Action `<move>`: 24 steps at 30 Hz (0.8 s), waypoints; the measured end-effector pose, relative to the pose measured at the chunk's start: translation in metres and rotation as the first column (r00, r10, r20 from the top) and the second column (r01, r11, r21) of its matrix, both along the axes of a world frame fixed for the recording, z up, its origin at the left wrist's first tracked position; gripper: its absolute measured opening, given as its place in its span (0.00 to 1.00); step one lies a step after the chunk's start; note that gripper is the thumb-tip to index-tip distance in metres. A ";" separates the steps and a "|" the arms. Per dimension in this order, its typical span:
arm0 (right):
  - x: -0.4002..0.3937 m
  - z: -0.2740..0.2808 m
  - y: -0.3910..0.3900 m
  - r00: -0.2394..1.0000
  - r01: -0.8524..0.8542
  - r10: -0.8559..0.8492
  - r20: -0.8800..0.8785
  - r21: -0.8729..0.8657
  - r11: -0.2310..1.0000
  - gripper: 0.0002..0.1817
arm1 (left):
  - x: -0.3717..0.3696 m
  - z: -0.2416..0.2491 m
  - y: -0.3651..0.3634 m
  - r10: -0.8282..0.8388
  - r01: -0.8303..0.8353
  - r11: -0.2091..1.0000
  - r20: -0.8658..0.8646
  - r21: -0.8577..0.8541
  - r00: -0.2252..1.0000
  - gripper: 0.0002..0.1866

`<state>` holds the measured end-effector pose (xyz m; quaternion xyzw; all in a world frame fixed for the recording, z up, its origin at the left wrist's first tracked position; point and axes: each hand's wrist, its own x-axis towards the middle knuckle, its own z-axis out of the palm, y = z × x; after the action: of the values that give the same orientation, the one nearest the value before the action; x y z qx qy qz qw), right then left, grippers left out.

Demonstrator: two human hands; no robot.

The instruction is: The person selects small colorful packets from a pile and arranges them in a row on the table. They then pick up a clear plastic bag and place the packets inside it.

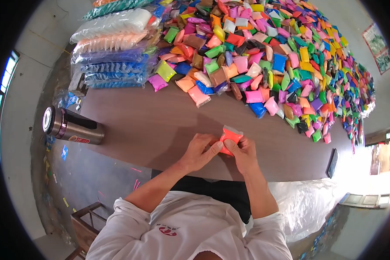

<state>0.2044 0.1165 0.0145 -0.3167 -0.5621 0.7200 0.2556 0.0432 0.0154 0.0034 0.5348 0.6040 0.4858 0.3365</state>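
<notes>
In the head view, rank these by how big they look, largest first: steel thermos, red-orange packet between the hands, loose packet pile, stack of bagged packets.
1. Loose packet pile
2. Stack of bagged packets
3. Steel thermos
4. Red-orange packet

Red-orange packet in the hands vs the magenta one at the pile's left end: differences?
Colour: the red-orange packet is much redder; the magenta packet is purplish pink.
Support: the red-orange packet is held between the left hand and right hand; the magenta packet lies on the table.
Cover: thumbs partly hide the red-orange packet; no hand covers the magenta packet.
Shared: both are small, filled, film-wrapped pouches.
</notes>
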 end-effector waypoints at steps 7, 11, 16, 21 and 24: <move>-0.005 0.006 0.011 0.997 -0.063 0.063 0.039 0.009 0.998 0.18 | -0.002 -0.013 0.002 0.013 -0.009 0.998 -0.063 0.059 0.998 0.20; 0.000 0.003 0.021 0.994 -0.093 0.089 0.061 0.056 0.994 0.17 | 0.006 -0.011 0.005 0.072 -0.058 0.994 -0.152 0.095 0.986 0.20; -0.007 -0.003 0.026 0.995 0.065 -0.075 0.069 0.141 0.988 0.15 | 0.007 -0.011 0.007 0.109 -0.108 0.988 -0.004 0.112 0.994 0.18; -0.037 0.006 0.058 0.990 -0.001 -0.014 0.141 0.105 0.995 0.16 | 0.015 -0.009 0.006 0.123 -0.050 0.975 -0.342 0.216 0.932 0.13; -0.073 0.008 0.051 0.917 -0.270 0.175 0.358 0.234 0.934 0.18 | 0.020 -0.008 0.007 0.117 -0.026 0.976 -0.422 0.216 0.899 0.11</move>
<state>0.1313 0.1673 0.0224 -0.3276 -0.7251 0.5947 0.1150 0.0628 0.0222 -0.0047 0.6384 0.6294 0.4268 0.1189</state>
